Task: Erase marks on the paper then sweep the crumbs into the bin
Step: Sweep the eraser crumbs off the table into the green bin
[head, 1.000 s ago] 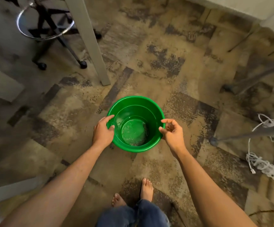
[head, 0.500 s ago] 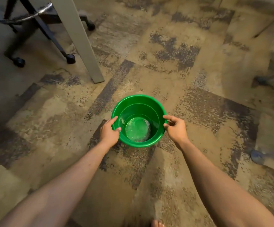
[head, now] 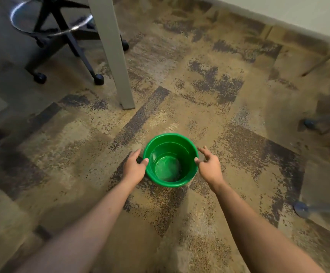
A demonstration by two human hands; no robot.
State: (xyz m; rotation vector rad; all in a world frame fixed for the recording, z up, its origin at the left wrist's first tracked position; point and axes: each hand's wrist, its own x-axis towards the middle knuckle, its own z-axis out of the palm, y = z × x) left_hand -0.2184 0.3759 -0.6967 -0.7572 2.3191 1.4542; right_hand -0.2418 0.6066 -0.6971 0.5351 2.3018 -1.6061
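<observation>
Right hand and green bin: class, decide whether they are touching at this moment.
Cannot tell. In the head view the right hand is spread beside the green bin; its thumb tip meets the rim's outline, but neither contact nor gap shows plainly.

No readable text, labels, brands, numbers or signs anywhere in view. Green bin (head: 170, 160): plain plastic, no print or sticker visible on rim or inside. Carpet (head: 229, 99): mottled pattern only, no markings. Table leg (head: 112, 52) and chair base (head: 61, 36): bare, no lettering legible.
</observation>
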